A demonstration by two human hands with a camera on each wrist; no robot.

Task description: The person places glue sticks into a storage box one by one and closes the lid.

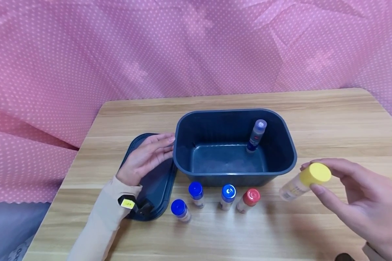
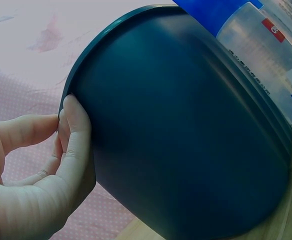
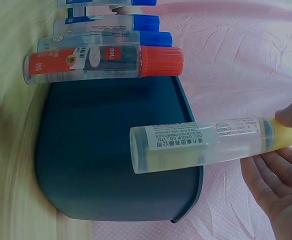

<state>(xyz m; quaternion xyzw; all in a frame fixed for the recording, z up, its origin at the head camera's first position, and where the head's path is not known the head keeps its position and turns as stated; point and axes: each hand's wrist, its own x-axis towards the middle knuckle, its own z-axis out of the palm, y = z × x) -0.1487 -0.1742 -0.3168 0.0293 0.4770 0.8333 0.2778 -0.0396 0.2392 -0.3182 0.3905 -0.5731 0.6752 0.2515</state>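
Tabletop (image 1: 343, 130) below, right fingers (image 1: 347, 167) pinch yellow-capped bottle (image 1: 299, 185).

"deli" on red-capped bottle (image 3: 103, 65), "deli group co., ltd" on yellow-capped bottle (image 3: 206, 145), "液" on blue-capped bottle (image 2: 261, 57)

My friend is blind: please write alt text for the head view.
A person's right hand holds a tilted yellow-capped bottle beside an open dark box, whose left rim the left hand touches. Another bottle is inside; three blue-capped bottles and a red-capped bottle stand in front.
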